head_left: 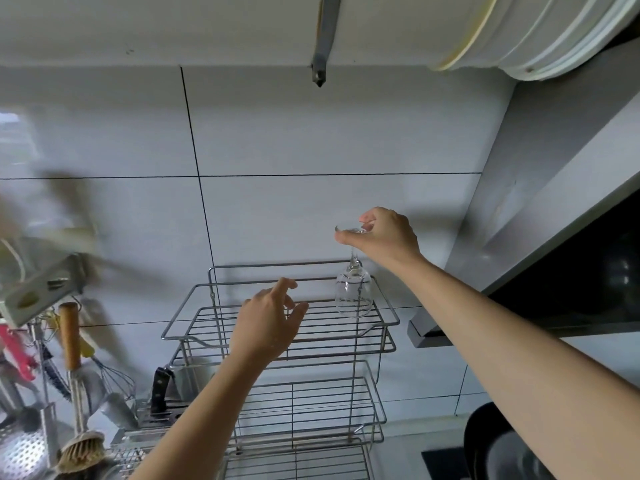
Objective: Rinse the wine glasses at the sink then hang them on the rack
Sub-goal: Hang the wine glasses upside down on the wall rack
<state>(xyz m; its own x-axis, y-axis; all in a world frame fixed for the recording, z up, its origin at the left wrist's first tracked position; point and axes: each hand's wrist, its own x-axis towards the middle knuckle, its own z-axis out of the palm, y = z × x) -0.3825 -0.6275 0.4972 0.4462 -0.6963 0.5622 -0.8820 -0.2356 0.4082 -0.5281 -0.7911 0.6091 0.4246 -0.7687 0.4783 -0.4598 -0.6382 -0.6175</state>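
The wall is made of big pale grey tiles with thin dark lines between them. The view looks up at it from close by.

A clear wine glass (354, 294) is upside down in the air. Its flat round foot is at the top and its bowl hangs down. The right hand (388, 237) pinches the foot from the right side, with the thumb under it and the fingers curled over it. The bowl hangs by the back right corner of the top shelf of a silver wire rack with three shelves (311, 400). I cannot tell if the glass touches the rack.

The left hand (270, 323) is lower and to the left of the glass, in front of the top shelf. Its fingers are spread and a little bent. It holds nothing.

The rack stands against the wall. Just left of it a knife with a black handle (161, 386) stands in a holder. Further left hang kitchen tools: a metal whisk (116, 377), a brush with a long wooden handle (81, 441) and a shiny metal spoon full of small holes (20, 452). The far left part of the view is blurry.

To the right of the rack is a big grey cooker hood (554, 202), dark underneath. Below it, in the bottom right corner, sits a black pan (491, 445). A fat white round pipe (519, 29) runs across the top right corner.
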